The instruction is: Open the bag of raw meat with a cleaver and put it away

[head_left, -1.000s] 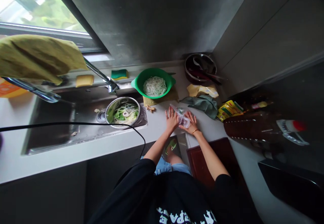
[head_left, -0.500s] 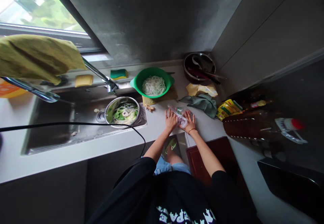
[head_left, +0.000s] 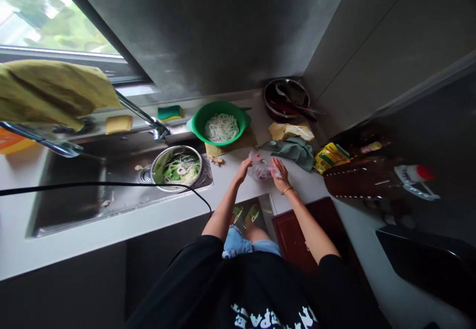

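A crumpled clear plastic bag point(head_left: 261, 169) lies on the counter between my two hands; what it contains, if anything, is too blurred to make out. My left hand point(head_left: 243, 168) is at the bag's left side, its fingers curled onto the film. On the opposite side, my right hand point(head_left: 281, 174) touches the bag with its fingers stretched out. Left of the bag are small pieces of what looks like ginger point(head_left: 216, 160). Behind them, a green colander point(head_left: 197, 127) holds white noodles point(head_left: 222, 128).
A metal bowl point(head_left: 200, 170) of greens stands in the sink point(head_left: 92, 205), under a black cable point(head_left: 92, 184). A grey-green cloth point(head_left: 293, 151), a yellow packet point(head_left: 330, 157) and a large red-capped bottle point(head_left: 360, 178) line the right. A pot point(head_left: 268, 102) with utensils stands behind.
My hands have moved apart from their flat, close position on the bag. The bag now looks more spread and puffed between them. The view has shifted slightly.
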Demonstrator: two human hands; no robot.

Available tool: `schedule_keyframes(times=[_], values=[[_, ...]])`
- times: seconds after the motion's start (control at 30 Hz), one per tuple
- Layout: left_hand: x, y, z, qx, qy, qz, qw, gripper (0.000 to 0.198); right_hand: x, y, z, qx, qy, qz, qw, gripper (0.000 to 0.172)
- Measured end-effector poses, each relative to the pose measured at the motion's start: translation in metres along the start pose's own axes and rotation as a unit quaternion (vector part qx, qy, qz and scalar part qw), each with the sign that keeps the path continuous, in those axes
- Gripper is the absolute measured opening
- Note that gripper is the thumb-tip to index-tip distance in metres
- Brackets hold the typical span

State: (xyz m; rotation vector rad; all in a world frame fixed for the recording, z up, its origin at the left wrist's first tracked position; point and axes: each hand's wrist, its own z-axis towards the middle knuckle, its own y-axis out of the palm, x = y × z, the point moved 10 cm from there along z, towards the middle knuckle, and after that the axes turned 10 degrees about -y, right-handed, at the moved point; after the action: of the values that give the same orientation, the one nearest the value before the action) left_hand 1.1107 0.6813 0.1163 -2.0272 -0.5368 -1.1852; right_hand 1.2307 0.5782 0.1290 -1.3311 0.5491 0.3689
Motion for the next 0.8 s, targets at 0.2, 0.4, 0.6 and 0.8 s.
schedule_keyframes(times=[0.2, 0.4, 0.6, 0.8], values=[[0.029, -0.009, 0.003, 0.035, 0.013, -0.195, 0.98, 0.043, 0.004, -0.021, -0.01, 0.191, 0.112, 0.403, 0.888, 0.062], [0.065, 0.01, -0.035, -0.024, 0.038, -0.192, 0.98, 0.042, -0.008, -0.064, -0.077, 0.331, 0.133, 0.524, 0.773, 0.05], [0.148, 0.051, -0.159, -0.196, 0.215, -0.071, 0.954, 0.05, -0.084, -0.115, -0.213, 0.465, 0.13, 0.449, 0.752, 0.044], [0.177, 0.144, -0.377, -0.395, 0.478, 0.098, 0.779, 0.036, -0.178, -0.09, -0.36, 0.416, 0.258, 0.143, 0.86, 0.024]])
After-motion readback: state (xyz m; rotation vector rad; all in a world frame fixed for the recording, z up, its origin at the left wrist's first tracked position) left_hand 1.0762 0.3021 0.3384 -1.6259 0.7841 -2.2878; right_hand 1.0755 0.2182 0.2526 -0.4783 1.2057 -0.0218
